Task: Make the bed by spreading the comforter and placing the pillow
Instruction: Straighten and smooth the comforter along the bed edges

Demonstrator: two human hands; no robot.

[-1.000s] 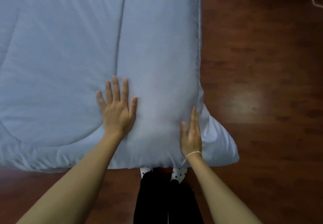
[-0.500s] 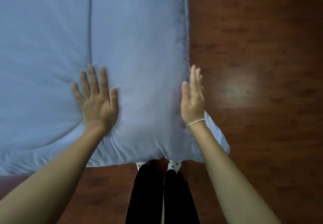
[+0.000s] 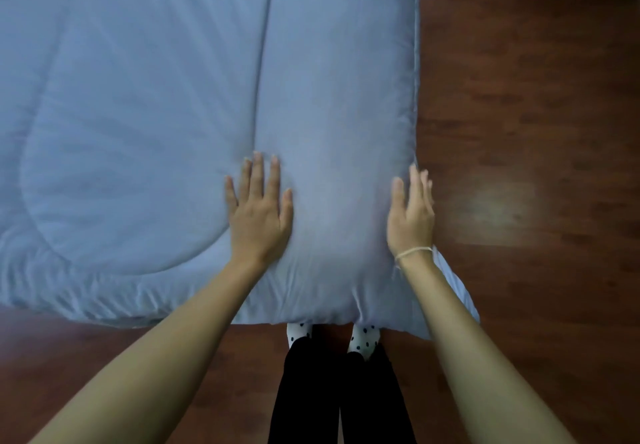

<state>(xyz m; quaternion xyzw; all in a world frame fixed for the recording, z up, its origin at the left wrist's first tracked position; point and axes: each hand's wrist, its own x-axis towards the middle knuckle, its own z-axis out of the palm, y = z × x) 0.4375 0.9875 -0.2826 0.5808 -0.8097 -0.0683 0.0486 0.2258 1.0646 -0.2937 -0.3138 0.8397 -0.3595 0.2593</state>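
A pale blue quilted comforter [image 3: 156, 114] lies spread flat over the bed and fills the left and middle of the view. My left hand [image 3: 258, 213] presses flat on it near the front right corner, fingers straight and spread. My right hand [image 3: 412, 215] stands edge-on against the comforter's right side, fingers straight, with a thin white band on the wrist. The comforter's corner [image 3: 446, 305] hangs down below my right forearm. No pillow is in view.
Dark reddish wooden floor [image 3: 536, 166] runs along the right of the bed and in front of it. My legs in black trousers [image 3: 339, 395] and dotted white socks [image 3: 362, 338] stand at the bed's front edge.
My right hand has slid forward along the comforter's right edge and turned more upright. My left hand stays flat on the comforter. The view has shifted a little.
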